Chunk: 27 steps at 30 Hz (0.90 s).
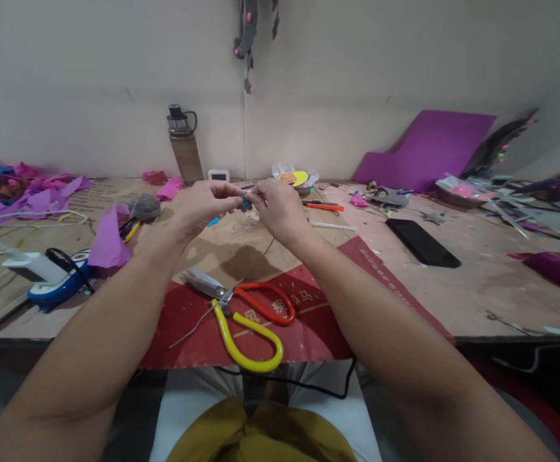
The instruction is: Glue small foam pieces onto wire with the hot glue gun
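My left hand (209, 204) and my right hand (276, 206) meet over the middle of the table, fingertips nearly touching. Between them is a small dark blue-grey piece (245, 204), too small to make out its kind; both hands pinch it. A thin grey strand hangs below my right hand. Closer to me lie scissors (225, 296) with one red and one yellow handle, blades pointing left, on a red printed sheet (316, 324). Another thin grey strand (191, 332) lies beside the scissors.
A water bottle (186, 154) stands by the wall, with a ball of grey yarn (145, 206) to its left front. A blue power strip (58, 282) with a charger sits at left. A black phone (422, 242) and a purple sheet (434, 147) are at right. An orange cutter (325, 206) lies behind my right hand.
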Each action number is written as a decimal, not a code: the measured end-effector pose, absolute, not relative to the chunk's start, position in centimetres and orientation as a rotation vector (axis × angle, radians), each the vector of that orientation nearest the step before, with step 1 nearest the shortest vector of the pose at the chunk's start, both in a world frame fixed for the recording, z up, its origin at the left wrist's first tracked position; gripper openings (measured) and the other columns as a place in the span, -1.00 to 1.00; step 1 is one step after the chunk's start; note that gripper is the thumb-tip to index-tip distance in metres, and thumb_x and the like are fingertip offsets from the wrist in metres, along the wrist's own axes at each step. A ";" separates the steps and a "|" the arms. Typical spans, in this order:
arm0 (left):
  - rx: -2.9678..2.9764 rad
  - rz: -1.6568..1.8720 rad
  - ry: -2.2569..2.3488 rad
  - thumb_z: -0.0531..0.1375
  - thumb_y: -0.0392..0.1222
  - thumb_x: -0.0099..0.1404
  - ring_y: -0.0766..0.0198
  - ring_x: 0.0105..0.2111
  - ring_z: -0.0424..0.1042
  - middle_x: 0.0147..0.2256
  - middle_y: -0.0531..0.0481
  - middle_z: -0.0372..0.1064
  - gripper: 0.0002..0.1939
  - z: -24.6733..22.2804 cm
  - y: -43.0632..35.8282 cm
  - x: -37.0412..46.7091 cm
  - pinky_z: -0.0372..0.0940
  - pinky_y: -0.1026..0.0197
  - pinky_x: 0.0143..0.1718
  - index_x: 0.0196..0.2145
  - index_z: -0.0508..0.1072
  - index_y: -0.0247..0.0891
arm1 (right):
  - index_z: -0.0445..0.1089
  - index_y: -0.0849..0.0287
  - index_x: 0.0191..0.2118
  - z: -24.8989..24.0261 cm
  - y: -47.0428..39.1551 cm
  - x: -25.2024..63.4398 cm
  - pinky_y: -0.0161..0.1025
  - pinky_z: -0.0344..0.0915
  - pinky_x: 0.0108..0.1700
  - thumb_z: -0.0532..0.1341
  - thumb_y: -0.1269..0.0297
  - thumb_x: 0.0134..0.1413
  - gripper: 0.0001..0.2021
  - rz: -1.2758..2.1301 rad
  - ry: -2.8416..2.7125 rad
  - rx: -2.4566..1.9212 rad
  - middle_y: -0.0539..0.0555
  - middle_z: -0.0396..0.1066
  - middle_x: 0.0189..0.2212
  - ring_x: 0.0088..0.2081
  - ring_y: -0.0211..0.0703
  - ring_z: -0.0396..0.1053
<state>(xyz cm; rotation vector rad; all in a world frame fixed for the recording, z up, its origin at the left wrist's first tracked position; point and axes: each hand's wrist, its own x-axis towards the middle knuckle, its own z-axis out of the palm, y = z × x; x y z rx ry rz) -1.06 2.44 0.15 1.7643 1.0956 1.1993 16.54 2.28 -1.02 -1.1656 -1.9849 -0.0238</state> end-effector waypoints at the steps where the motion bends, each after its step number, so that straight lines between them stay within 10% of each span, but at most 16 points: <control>1: 1.808 1.204 1.119 0.35 -0.18 -0.02 0.40 -0.54 0.32 -0.50 -0.02 0.44 -0.77 0.2 2.3 -1.0 0.17 0.34 -0.53 -0.35 0.58 -0.31 | 0.45 0.18 -0.34 -1.0 2.2 16.5 -0.22 0.11 -0.28 0.12 0.21 0.26 -0.76 -0.044 -2.001 -1.168 0.12 0.44 -0.34 -0.32 -0.15 0.30; 27: 1.757 1.308 1.247 0.27 -0.26 0.01 0.37 -0.64 0.34 -0.63 0.00 0.38 -0.94 -0.6 3.1 -1.2 0.24 0.34 -0.58 -0.53 0.50 -0.31 | 0.32 0.16 -0.24 -1.6 2.1 16.1 -0.22 0.16 -0.16 0.15 0.45 0.14 -0.91 0.133 -1.913 -1.005 0.08 0.37 -0.26 -0.22 -0.16 0.27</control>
